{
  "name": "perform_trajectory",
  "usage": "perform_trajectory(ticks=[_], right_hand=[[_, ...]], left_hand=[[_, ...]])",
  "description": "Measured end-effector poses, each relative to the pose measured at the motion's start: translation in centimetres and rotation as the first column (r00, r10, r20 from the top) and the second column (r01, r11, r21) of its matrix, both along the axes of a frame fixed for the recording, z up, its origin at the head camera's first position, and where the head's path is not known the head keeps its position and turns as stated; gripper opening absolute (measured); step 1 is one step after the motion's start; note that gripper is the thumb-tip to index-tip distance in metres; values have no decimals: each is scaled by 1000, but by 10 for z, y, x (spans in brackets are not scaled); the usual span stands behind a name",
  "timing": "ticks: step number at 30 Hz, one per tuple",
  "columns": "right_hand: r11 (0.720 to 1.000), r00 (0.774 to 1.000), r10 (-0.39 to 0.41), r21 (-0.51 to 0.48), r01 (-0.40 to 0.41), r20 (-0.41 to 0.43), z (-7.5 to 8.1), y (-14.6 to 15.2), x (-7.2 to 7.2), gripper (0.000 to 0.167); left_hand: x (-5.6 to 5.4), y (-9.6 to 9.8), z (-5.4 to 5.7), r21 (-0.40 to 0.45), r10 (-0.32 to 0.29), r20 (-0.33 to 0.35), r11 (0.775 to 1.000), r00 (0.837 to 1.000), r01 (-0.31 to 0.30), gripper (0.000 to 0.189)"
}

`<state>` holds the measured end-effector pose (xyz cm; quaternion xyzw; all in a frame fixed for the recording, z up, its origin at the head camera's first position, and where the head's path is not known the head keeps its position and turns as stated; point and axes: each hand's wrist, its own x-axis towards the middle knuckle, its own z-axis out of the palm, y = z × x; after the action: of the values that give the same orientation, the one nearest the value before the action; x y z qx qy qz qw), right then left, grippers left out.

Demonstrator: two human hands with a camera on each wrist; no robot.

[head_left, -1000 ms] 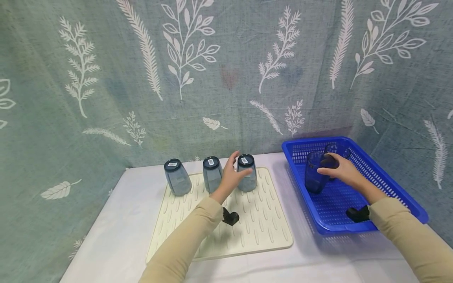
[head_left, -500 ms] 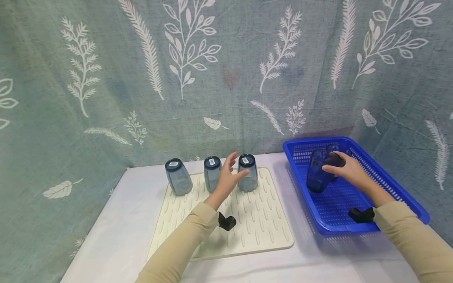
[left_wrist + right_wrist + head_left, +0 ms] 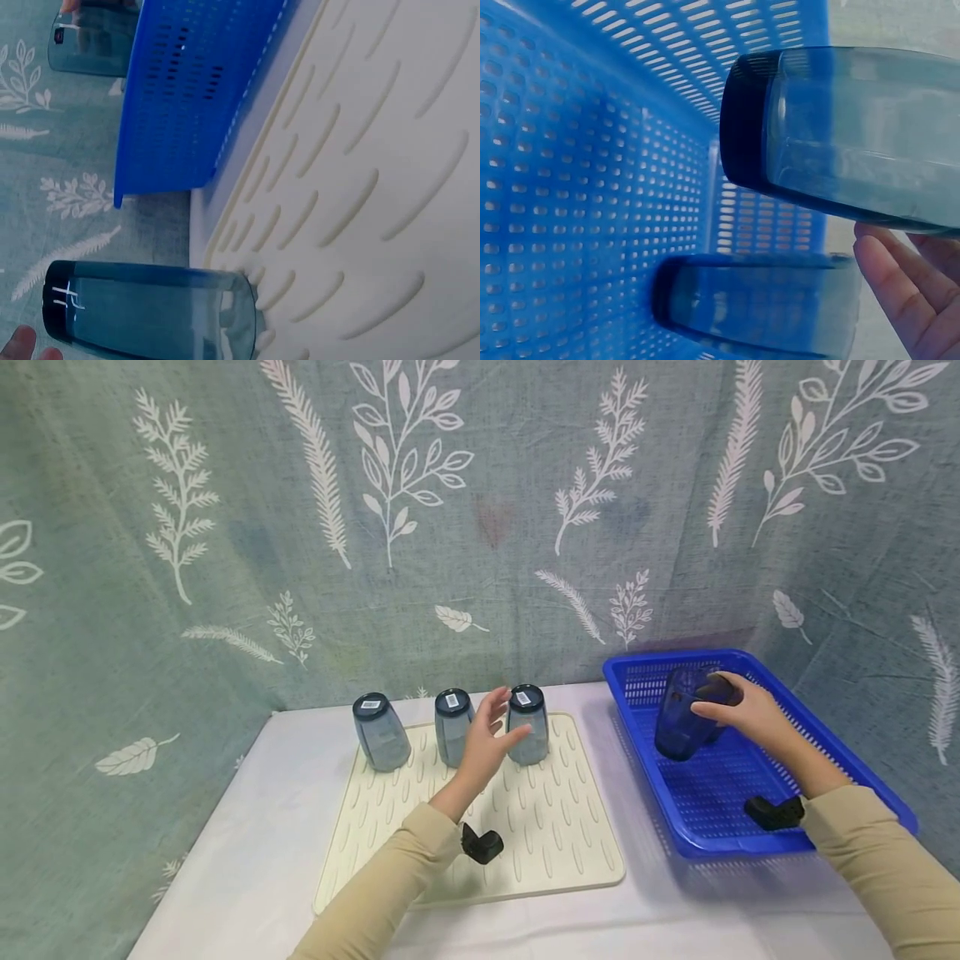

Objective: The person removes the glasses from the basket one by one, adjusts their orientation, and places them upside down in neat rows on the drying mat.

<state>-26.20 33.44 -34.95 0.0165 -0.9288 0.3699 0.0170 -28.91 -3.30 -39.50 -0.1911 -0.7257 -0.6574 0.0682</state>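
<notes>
One blue-grey glass tumbler [image 3: 677, 727] hangs base-down, partly inside the blue perforated plastic basket [image 3: 701, 802]; the fingers of the right hand [image 3: 747, 710] clamp its upper part, likely keeping its base free. Three inverted blue-grey glass tumblers [image 3: 386, 737] rest on the cream ridged mat [image 3: 558, 831], presumably for steadiness; the fingers of the left hand [image 3: 486, 747] spread apart near one.

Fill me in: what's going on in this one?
A person's right hand holds a glass, tilted and base down, above the floor of the basket; a second glass stands inside. The left hand, open, is beside an upturned glass, the rightmost of three on the mat.
</notes>
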Motion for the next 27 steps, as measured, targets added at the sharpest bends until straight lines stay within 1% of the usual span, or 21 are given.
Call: perform_trajectory(ticks=[5,8,12,15,23,27], right_hand=[[1000,1000,-12,-13,12,-2,6,1,3,90],[1000,1000,-11,-29,11,-28,9,2,5,87],[1000,998,-18,-26,17,-57,14,1,6,82],[999,998,-27,-29,25,-65,18,1,7,81],[997,995,-34,-68,27,-98,24,-3,9,76],[997,993,-42,-70,34,-114,28,-8,12,76]], left_hand=[[4,1,-5,35,-15,3,999,1000,15,68],[13,3,2,73,-39,40,997,998,36,66],[17,5,2,116,-51,78,992,996,42,66],[15,7,-8,126,-39,80,992,996,29,67],[20,9,-14,173,-36,119,985,992,15,65],[22,9,-17,191,-31,134,982,990,5,65]])
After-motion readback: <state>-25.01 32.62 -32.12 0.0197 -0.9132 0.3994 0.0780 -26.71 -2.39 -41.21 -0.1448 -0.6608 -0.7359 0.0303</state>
